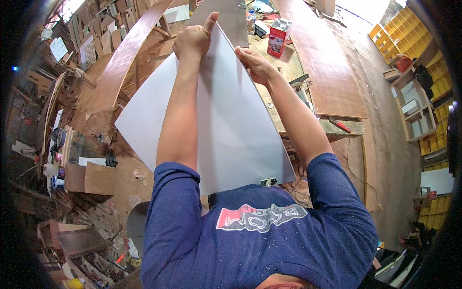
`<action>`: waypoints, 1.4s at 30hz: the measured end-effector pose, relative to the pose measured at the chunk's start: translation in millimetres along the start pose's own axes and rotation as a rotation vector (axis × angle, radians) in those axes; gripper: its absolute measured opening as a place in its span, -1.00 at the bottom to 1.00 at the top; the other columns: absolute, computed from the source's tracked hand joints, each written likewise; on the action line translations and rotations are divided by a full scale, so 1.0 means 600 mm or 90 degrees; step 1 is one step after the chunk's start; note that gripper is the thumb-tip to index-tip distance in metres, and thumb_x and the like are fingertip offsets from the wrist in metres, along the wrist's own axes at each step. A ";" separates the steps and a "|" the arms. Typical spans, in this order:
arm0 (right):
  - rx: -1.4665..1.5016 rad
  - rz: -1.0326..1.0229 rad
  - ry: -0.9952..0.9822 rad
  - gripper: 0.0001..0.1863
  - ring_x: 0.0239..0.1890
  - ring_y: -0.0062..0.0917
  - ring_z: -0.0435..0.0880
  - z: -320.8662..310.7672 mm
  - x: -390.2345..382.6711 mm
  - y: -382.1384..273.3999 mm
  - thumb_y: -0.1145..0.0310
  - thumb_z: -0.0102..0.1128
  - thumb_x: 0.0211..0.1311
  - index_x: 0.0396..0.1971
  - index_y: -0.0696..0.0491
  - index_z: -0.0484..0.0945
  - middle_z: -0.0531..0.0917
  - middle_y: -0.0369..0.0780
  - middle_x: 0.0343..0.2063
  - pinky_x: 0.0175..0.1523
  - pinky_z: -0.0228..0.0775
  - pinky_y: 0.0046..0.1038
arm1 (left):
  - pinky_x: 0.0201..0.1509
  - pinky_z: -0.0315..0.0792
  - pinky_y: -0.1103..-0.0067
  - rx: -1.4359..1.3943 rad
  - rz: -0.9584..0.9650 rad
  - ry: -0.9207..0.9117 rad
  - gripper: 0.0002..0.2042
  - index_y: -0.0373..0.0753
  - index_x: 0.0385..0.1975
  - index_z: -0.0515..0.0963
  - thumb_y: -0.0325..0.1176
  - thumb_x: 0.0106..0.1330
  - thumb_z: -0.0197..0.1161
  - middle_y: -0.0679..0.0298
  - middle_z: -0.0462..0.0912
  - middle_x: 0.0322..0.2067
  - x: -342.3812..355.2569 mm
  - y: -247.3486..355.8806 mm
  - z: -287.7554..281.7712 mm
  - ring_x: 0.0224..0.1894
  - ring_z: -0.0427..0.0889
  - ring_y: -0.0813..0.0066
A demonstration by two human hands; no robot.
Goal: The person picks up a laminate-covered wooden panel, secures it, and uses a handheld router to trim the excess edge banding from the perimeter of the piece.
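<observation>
A large white panel leans against my lap, tilted, with one corner pointing up and away. Along its right edge my right hand is closed, the thumb on the near face and the fingers behind. My left hand is curled into a fist over the upper edge by the top corner, thumb raised. Its fingertips are hidden, so what it grips cannot be made out. Near the panel's lower right corner sits a metal hinge. A small round metal piece shows beside the right edge.
Beyond the panel stands a worktable with a red box, a bottle and a red-handled tool. Long brown boards lie on the right and left. Yellow shelving stands far right; wood offcuts lean far left.
</observation>
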State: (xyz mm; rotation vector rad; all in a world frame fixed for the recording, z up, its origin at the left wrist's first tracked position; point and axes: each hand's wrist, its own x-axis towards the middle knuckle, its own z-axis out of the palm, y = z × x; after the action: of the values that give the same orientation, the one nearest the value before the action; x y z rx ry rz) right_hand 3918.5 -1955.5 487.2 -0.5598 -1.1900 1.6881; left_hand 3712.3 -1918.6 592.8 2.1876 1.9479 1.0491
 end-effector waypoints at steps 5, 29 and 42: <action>-0.034 -0.021 0.020 -0.44 -0.23 -0.72 0.69 0.024 0.049 -0.027 -0.14 0.28 0.49 0.08 0.10 0.68 0.78 -0.34 -0.18 -0.11 0.57 -0.56 | 0.00 0.59 0.11 0.015 -0.009 0.020 0.05 -0.11 -0.39 0.82 0.72 0.30 -0.47 -0.05 0.80 -0.29 -0.007 0.004 -0.010 -0.09 0.77 -0.16; 0.041 -0.152 0.014 -0.67 -0.26 -0.73 0.72 0.090 0.126 -0.097 0.08 0.23 0.58 -0.07 0.07 0.71 0.76 -0.35 -0.26 -0.16 0.61 -0.61 | 0.11 0.54 0.06 -0.045 0.005 0.038 -0.13 -0.04 -0.09 0.83 0.41 0.57 -0.48 -0.14 0.78 -0.18 -0.017 0.011 -0.016 0.01 0.74 -0.20; -0.123 -0.129 0.232 -0.57 -0.44 -0.70 0.54 0.088 0.135 -0.075 0.02 0.23 0.57 -0.29 0.11 0.73 0.68 -0.36 -0.40 -0.29 0.40 -0.56 | 0.11 0.54 0.06 -0.064 0.002 0.017 -0.07 -0.11 -0.22 0.84 0.50 0.50 -0.44 -0.15 0.79 -0.25 0.004 -0.015 -0.015 -0.03 0.74 -0.25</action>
State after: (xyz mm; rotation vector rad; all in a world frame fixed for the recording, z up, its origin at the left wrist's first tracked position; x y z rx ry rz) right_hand 3862.0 -1904.7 562.0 -0.8006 -1.1056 1.2434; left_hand 3699.9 -1917.9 596.7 2.1368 1.8585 1.1567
